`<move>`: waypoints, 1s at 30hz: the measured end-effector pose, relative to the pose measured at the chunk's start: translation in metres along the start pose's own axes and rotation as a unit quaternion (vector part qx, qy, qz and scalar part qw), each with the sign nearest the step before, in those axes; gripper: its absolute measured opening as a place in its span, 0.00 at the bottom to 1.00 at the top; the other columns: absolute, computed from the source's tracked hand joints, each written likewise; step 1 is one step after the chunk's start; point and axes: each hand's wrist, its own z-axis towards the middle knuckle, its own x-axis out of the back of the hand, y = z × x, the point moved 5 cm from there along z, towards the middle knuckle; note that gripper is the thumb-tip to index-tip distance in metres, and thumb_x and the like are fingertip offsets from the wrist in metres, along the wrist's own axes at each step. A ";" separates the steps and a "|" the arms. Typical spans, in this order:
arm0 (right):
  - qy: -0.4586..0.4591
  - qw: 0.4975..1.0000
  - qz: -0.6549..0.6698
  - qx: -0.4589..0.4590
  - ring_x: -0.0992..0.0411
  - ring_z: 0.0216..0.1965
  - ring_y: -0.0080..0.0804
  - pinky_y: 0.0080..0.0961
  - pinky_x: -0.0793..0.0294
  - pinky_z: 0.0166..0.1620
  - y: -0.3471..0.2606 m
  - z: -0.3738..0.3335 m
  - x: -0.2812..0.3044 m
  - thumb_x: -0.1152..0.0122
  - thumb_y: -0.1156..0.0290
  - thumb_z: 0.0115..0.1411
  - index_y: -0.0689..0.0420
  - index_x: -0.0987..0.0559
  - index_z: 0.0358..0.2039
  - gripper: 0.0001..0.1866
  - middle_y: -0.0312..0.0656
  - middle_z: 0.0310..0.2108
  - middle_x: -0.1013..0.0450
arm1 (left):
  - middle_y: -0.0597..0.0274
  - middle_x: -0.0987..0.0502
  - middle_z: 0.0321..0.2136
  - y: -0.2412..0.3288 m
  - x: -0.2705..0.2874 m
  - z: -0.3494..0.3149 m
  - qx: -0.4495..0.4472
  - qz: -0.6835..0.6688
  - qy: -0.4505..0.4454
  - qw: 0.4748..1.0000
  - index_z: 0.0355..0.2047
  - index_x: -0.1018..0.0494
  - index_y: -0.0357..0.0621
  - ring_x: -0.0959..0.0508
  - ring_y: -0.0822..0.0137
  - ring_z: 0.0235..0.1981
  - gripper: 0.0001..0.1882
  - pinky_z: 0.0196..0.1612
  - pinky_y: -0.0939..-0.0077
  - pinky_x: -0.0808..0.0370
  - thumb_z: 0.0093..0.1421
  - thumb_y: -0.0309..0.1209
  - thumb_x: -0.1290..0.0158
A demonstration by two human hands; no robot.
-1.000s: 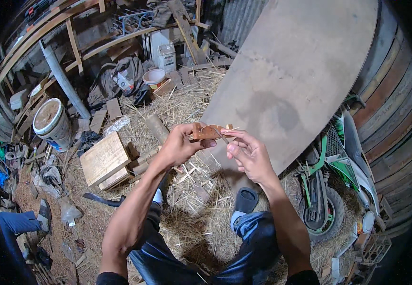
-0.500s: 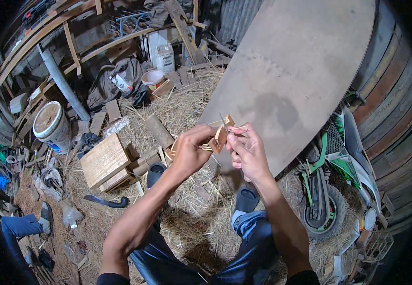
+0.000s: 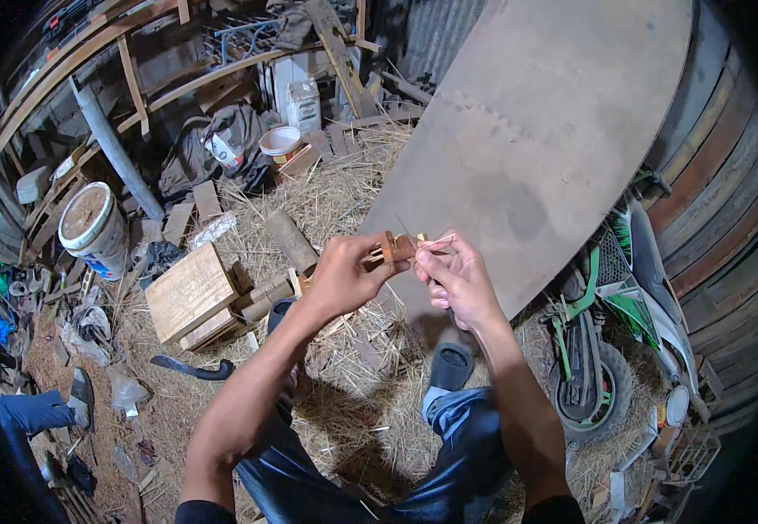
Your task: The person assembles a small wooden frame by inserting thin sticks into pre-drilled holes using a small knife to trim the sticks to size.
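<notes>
My left hand (image 3: 344,272) is closed round a small brown wooden piece (image 3: 399,248), which has a notched, shaped look. Thin pale sticks show between its fingers. Close against the piece, my right hand (image 3: 456,278) pinches a thin pointed blade (image 3: 403,225) that slants up to the left. Its handle is mostly hidden in the fingers. A light sliver of wood also shows at the right fingertips. Both hands meet in front of me, above the straw and the near edge of a large grey-brown board (image 3: 536,157).
Left of my hands stand a wooden block (image 3: 191,293) and a log piece (image 3: 291,240). A dark curved blade (image 3: 191,367) lies on the straw. A white bucket (image 3: 95,229) is farther left. A green-white motorbike (image 3: 606,323) stands right. Another person's leg (image 3: 38,413) shows lower left.
My left hand has turned, and the wooden piece with it, now more end-on and lower. The blade tip has shifted slightly left and down. My right hand has hardly moved.
</notes>
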 end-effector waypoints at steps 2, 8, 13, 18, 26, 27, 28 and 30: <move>-0.015 1.000 -0.014 -0.006 0.48 0.13 0.10 0.10 0.50 0.14 -0.003 -0.001 -0.001 0.45 0.73 0.61 0.57 0.32 0.41 0.09 0.35 0.21 0.34 | 0.58 0.21 0.27 -0.003 0.005 0.003 -0.019 -0.017 -0.002 1.000 0.36 0.22 0.39 0.24 0.72 0.25 0.14 0.33 0.73 0.28 0.48 0.30 0.38; -0.071 0.997 -0.024 0.033 0.45 0.15 0.10 0.09 0.48 0.15 -0.010 -0.009 0.001 0.49 0.71 0.63 0.57 0.32 0.46 0.11 0.35 0.22 0.33 | 0.65 0.22 0.29 -0.018 0.019 0.003 0.069 -0.104 0.049 0.991 0.39 0.24 0.37 0.27 0.77 0.28 0.18 0.35 0.79 0.29 0.50 0.34 0.37; 0.040 0.994 -0.029 0.093 0.42 0.14 0.11 0.09 0.45 0.16 -0.014 -0.011 0.014 0.52 0.67 0.65 0.57 0.32 0.46 0.12 0.36 0.21 0.32 | 0.66 0.22 0.29 -0.021 0.019 0.006 0.063 -0.145 0.057 0.986 0.39 0.24 0.36 0.27 0.77 0.29 0.18 0.36 0.79 0.29 0.50 0.34 0.36; 0.110 0.974 -0.184 0.077 0.39 0.14 0.13 0.12 0.42 0.16 -0.010 -0.009 0.010 0.52 0.67 0.65 0.60 0.28 0.40 0.11 0.33 0.16 0.33 | 0.63 0.20 0.29 -0.015 0.015 0.000 0.089 -0.117 0.025 0.989 0.38 0.23 0.37 0.26 0.78 0.29 0.17 0.36 0.77 0.28 0.50 0.33 0.37; 0.108 0.876 -0.432 0.184 0.27 0.18 0.33 0.30 0.32 0.23 -0.014 -0.014 0.003 0.49 0.67 0.62 0.62 0.23 0.30 0.12 0.44 0.18 0.26 | 0.65 0.22 0.25 -0.025 0.011 0.003 0.032 -0.106 -0.030 0.993 0.40 0.23 0.41 0.28 0.79 0.20 0.17 0.24 0.80 0.29 0.50 0.33 0.37; 0.107 0.870 -0.448 0.174 0.27 0.19 0.37 0.31 0.32 0.24 -0.015 -0.015 0.002 0.49 0.67 0.62 0.62 0.23 0.31 0.12 0.46 0.19 0.26 | 0.66 0.22 0.24 -0.025 0.011 0.002 0.049 -0.116 -0.042 0.991 0.40 0.23 0.41 0.29 0.80 0.18 0.17 0.21 0.81 0.30 0.50 0.33 0.37; 0.105 0.864 -0.465 0.164 0.26 0.20 0.40 0.32 0.31 0.25 -0.017 -0.016 0.000 0.48 0.66 0.61 0.61 0.22 0.31 0.12 0.48 0.20 0.26 | 0.66 0.22 0.24 -0.025 0.011 0.000 0.066 -0.127 -0.054 0.988 0.40 0.23 0.41 0.29 0.81 0.17 0.17 0.19 0.82 0.31 0.51 0.34 0.37; 0.105 0.844 -0.496 0.172 0.26 0.20 0.45 0.34 0.31 0.25 -0.017 -0.017 -0.002 0.46 0.65 0.60 0.60 0.22 0.30 0.11 0.49 0.21 0.26 | 0.66 0.23 0.24 -0.030 0.010 -0.002 0.059 -0.161 -0.048 0.984 0.40 0.24 0.42 0.30 0.81 0.16 0.17 0.16 0.82 0.32 0.51 0.34 0.37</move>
